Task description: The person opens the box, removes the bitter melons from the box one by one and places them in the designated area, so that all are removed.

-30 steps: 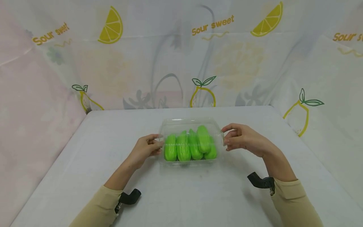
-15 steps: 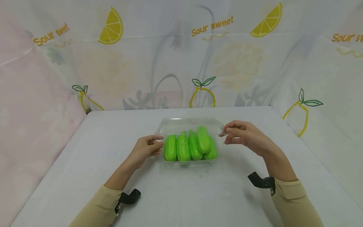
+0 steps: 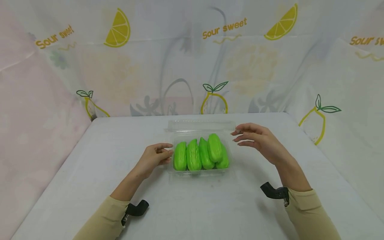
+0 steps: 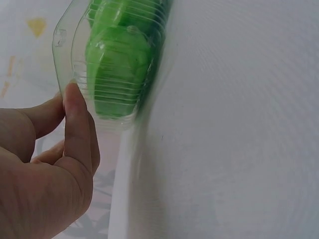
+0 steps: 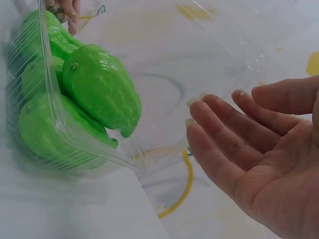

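Note:
A clear plastic clamshell box (image 3: pixel 199 173) stands on the table with its hinged lid (image 3: pixel 201 125) raised at the back. Several bright green, bumpy gourds (image 3: pixel 194 156) lie side by side inside, one resting on top of others at the right. My left hand (image 3: pixel 154 156) pinches the box's left rim between thumb and fingers; in the left wrist view the fingertips are on the clear flange (image 4: pixel 61 40). At the lid's right end is my right hand (image 3: pixel 259 141), its fingers loosely extended. In the right wrist view that hand (image 5: pixel 269 149) has nothing gripped, palm toward the box.
A white cloth covers the table (image 3: pixel 198 210). Behind it hangs a curtain (image 3: pixel 168 66) printed with lemons and lettering, which also runs along both sides. A black camera mount sits on each wrist, the right one (image 3: pixel 274 191) above the table.
The lid has swung up and backward from over the gourds, with my right hand moving back alongside it and its fingers straightening. My left hand has stayed at the left rim.

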The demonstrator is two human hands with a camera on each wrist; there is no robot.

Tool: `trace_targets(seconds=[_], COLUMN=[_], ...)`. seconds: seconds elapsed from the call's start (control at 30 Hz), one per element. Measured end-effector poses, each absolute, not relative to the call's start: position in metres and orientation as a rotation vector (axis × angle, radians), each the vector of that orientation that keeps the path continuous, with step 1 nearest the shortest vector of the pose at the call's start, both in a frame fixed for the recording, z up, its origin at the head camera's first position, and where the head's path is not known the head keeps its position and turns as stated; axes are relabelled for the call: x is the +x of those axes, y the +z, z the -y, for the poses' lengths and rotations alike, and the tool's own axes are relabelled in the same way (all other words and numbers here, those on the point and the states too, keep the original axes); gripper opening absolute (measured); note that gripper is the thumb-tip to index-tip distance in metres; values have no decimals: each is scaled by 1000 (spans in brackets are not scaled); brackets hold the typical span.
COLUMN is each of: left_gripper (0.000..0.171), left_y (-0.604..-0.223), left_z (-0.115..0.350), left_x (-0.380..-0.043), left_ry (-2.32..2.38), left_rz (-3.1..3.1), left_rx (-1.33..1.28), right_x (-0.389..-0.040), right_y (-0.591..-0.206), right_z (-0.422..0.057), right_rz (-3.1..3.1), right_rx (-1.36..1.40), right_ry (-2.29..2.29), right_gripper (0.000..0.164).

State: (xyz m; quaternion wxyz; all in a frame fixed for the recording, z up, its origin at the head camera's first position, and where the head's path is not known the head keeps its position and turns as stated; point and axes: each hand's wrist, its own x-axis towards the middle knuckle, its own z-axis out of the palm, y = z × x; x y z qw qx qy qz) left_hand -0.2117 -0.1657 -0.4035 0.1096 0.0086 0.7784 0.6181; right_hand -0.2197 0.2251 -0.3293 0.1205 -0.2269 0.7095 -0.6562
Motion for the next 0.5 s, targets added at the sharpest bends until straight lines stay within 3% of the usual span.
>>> trace_targets(seconds=[0.23,0.5], left_gripper=[44,45], left_y=[-404,-403], left_z=[166,166], left_x=[-212,-211], left_ry=[1829,1837], left_rz=[-2273,-2260], left_rx=[26,50], right_x=[-219,-218], right_y=[-332,-334], right_z=[-223,-216], right_rz=[-2063,-2202], right_rx=[-783,-720], right_ry=[-1980,-1990], right_gripper=[39,49])
